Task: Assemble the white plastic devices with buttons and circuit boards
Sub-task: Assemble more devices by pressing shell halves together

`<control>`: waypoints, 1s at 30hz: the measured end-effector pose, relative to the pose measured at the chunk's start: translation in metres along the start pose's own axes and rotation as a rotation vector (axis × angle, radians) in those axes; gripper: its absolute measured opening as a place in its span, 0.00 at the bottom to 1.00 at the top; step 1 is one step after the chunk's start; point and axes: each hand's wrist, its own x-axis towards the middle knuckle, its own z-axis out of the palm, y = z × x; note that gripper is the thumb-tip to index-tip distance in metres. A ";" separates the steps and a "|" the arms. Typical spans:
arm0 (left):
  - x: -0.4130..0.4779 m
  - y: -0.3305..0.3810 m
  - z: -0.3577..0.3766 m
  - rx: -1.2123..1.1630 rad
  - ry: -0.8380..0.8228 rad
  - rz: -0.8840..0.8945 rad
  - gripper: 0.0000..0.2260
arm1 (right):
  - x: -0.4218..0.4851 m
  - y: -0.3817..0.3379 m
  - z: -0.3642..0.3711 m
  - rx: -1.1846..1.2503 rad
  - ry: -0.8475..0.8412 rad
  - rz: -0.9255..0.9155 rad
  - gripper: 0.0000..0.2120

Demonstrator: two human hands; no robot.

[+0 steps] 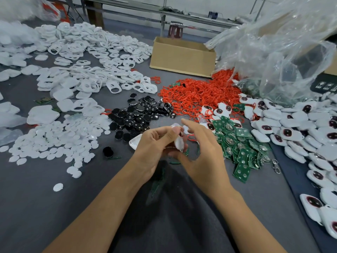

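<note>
Head view | left hand [155,141] fingers clamped on white device [179,144] | right hand [202,143] fingers apart | circuit boards [237,143] crowd right

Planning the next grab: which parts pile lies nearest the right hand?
The green circuit boards, heaped directly beside the right hand; black buttons and white discs lie farther left.

The person's left hand [155,143] and right hand [202,148] are bare, and so are both forearms [102,194] down to the frame's lower edge. Between them lies plain dark grey fabric [169,207], seemingly a garment over the lap.
</note>
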 end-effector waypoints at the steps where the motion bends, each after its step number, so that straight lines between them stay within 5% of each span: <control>1: -0.001 0.000 0.000 0.022 -0.004 0.001 0.15 | 0.000 0.002 0.000 -0.004 -0.028 -0.022 0.31; 9: -0.004 0.002 -0.002 0.091 -0.055 0.025 0.16 | 0.004 0.008 -0.008 0.042 -0.133 -0.068 0.35; 20: -0.005 0.003 -0.001 0.107 -0.110 -0.009 0.17 | 0.001 0.007 -0.006 -0.140 0.013 -0.126 0.32; 30: -0.004 -0.002 -0.001 0.073 -0.130 -0.001 0.20 | 0.002 0.007 -0.008 -0.065 0.037 -0.162 0.11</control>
